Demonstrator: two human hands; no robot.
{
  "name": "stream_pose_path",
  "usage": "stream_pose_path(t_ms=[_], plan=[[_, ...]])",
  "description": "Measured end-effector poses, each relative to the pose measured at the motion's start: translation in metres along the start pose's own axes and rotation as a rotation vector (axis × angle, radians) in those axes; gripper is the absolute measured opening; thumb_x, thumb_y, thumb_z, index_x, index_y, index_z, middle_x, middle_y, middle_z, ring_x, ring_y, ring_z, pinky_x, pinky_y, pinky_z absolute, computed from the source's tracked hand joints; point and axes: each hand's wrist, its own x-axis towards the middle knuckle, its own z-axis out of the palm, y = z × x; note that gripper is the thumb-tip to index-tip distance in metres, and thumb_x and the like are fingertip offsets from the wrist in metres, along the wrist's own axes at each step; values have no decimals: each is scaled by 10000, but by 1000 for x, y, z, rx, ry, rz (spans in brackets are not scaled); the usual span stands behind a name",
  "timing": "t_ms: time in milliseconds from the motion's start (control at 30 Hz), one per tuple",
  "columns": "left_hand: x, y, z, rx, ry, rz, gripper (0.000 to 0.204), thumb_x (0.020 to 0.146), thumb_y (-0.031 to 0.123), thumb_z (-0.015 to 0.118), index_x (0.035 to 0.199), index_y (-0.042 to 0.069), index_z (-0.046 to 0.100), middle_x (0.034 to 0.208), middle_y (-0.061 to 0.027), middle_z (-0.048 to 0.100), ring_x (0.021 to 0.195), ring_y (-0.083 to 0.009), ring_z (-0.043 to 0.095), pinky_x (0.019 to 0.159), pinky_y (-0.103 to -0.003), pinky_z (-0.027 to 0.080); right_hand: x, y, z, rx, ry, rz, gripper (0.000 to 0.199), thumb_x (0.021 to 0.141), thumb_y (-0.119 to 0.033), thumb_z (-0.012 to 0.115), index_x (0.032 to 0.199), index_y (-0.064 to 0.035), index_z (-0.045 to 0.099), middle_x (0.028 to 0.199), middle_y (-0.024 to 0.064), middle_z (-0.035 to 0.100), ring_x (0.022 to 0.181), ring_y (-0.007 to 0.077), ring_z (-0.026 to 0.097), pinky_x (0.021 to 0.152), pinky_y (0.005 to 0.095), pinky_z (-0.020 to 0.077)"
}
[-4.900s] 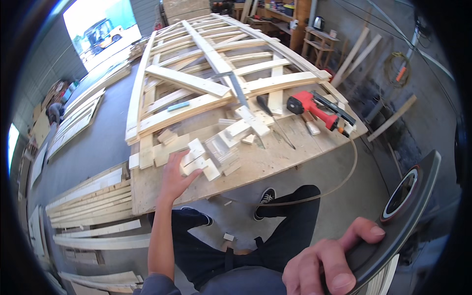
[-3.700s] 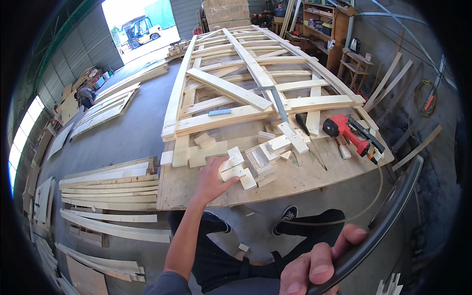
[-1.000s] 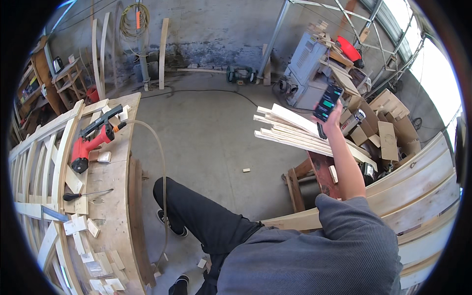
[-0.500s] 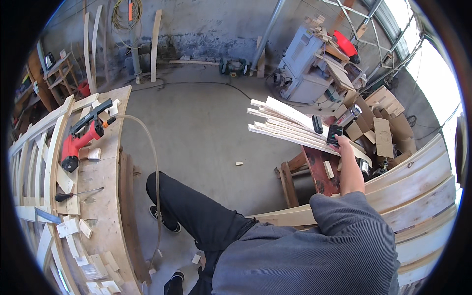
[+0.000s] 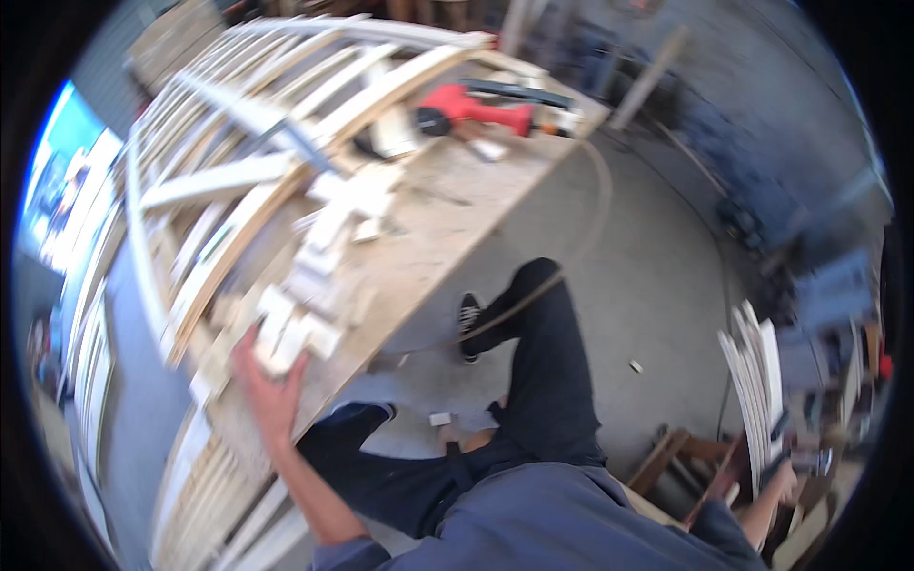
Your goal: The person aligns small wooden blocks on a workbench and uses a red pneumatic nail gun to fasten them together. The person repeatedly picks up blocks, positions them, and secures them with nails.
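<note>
My left hand (image 5: 271, 385) is at the near end of the workbench (image 5: 419, 257), thumb and fingers spread at the edge of a pile of small pale wood blocks (image 5: 303, 335). Whether it touches a block is blurred. At the far right, my right hand (image 5: 783, 483) is closed around a dark object whose kind I cannot make out. Beside it lies a bundle of long pale wood strips (image 5: 752, 381). A red power tool (image 5: 486, 112) with a black end and a hose attached rests toward the bench's far end.
A slatted wooden frame (image 5: 252, 205) covers the left side of the bench. The pale hose (image 5: 600, 205) loops down past my knee. A wooden trestle (image 5: 657, 466) stands at lower right, and a small wood offcut (image 5: 635, 365) lies on the floor.
The view has swung left toward the bench. My left hand has come into view at the wood blocks, while my right hand stays by the strips, now at the right edge.
</note>
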Motion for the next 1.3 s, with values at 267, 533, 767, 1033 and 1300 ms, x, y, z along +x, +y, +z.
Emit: stream_pose_path(t_ms=[267, 533, 767, 1033, 1300], plan=[[-30, -16, -15, -145, -29, -140, 1063, 773, 287, 1042, 1666, 68, 507, 1520, -197, 599, 1433, -421, 592, 1205, -522, 504, -29, -252, -110, 857, 409, -787, 473, 1096, -344, 747, 1483, -72, 745, 1478, 174, 752, 1294, 331, 730, 1128, 433, 566], [-36, -21, 12, -146, 110, -220, 879, 772, 236, 1027, 1498, 0, 592, 1432, -205, 661, 1360, -415, 644, 1154, -493, 536, -620, -341, -369, 1504, -1234, -1624, 404, 1104, -118, 725, 1491, -25, 661, 1406, 112, 736, 1359, 218, 666, 1208, 370, 504], [-45, -38, -12, -256, 30, -264, 879, 820, 291, 1028, 1541, 44, 588, 1422, -187, 684, 1331, -363, 683, 1105, -470, 584, -838, -377, -481, 1493, -1815, -1541, 603, 1141, -436, 719, 1586, -39, 631, 1391, 134, 729, 1205, 205, 687, 1039, 372, 573], [-92, -29, -41, -252, -8, -361, 648, 1001, 304, 917, 1515, 40, 623, 1358, -155, 742, 1203, -255, 729, 1051, -404, 599, -821, -371, -446, 1605, -1893, -1382, 536, 1172, -415, 678, 1551, -37, 670, 1292, 93, 755, 1094, 170, 687, 1007, 337, 560], [-265, 6, -44, -860, -1388, -771, 285, 1188, 200, 600, 1366, -5, 687, 1199, -162, 820, 1025, -195, 823, 855, -370, 673, -699, -199, -368, 110, -2462, -2245, 417, 1131, -214, 739, 1504, -36, 683, 1242, 65, 739, 1117, 167, 705, 1001, 351, 604]])
